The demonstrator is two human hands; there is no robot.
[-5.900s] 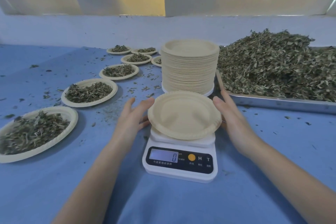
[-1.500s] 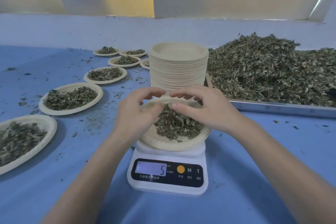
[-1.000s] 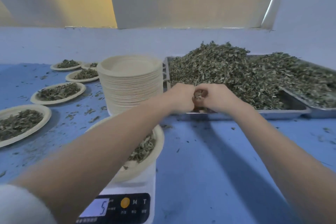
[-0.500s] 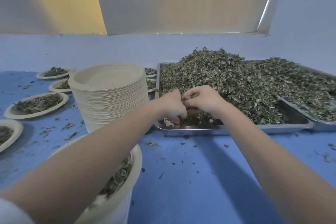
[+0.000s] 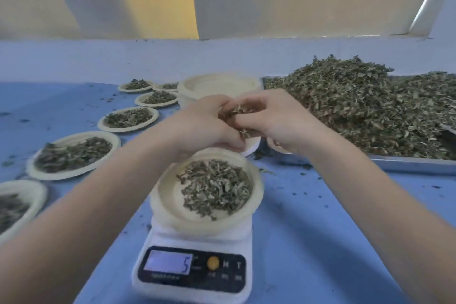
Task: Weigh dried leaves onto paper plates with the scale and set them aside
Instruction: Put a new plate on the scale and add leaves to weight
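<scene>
Your left hand (image 5: pixel 207 126) and right hand (image 5: pixel 274 118) cup a clump of dried leaves (image 5: pixel 237 116) together, fingers curled round it, so nothing spills above the plate (image 5: pixel 167 195) on the scale (image 5: pixel 195 269) (display seemingly reads 5, though blurred).

— The scale (image 5: pixel 195 271)?
— Smooth white plastic, glossy black panel. Paper plates (image 5: pixel 207 195) matt, pulpy.
— The tray (image 5: pixel 409 164)?
— Shiny metal. Leaves (image 5: pixel 357 111) dry, crinkled. The blue tabletop (image 5: pixel 333 229) looks like matt cloth, perhaps.
</scene>
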